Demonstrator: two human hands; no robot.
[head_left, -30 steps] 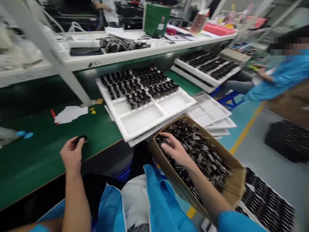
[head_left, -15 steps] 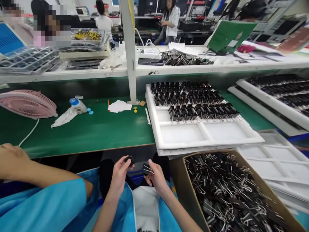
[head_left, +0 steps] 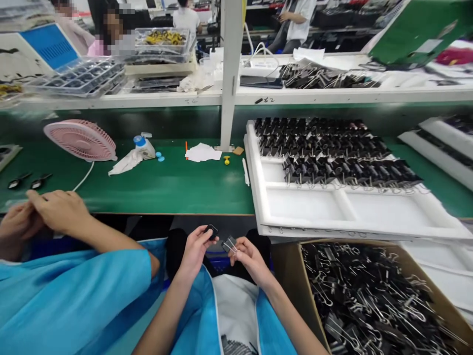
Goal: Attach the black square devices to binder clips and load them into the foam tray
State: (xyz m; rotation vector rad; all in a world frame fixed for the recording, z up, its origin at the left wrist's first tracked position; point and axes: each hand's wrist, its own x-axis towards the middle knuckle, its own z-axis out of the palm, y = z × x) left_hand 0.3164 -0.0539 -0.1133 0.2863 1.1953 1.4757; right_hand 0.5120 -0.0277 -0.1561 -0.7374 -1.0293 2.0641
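Black metal binder clip with silver wire handles [head_left: 229, 244] is located in front of the seated person's body, below the front edge of the green-topped workbench [head_left: 177, 190]. Right hand [head_left: 248, 256]: fingers closed in a narrow pinch on the wire handles, clip body directed toward the left hand. Left hand [head_left: 194, 249]: thumb and fingers closed on a small black rounded object [head_left: 211, 231], which is just beside the clip. Brown cardboard box [head_left: 290, 276], right of the person, contains loose binder clips. White foam tray [head_left: 306, 203] on the workbench carries clipped black pieces in rows. Markings: handwritten characters on the white shelf edge [head_left: 314, 97], not reliably legible; white label on the green box [head_left: 406, 37], text unreadable.
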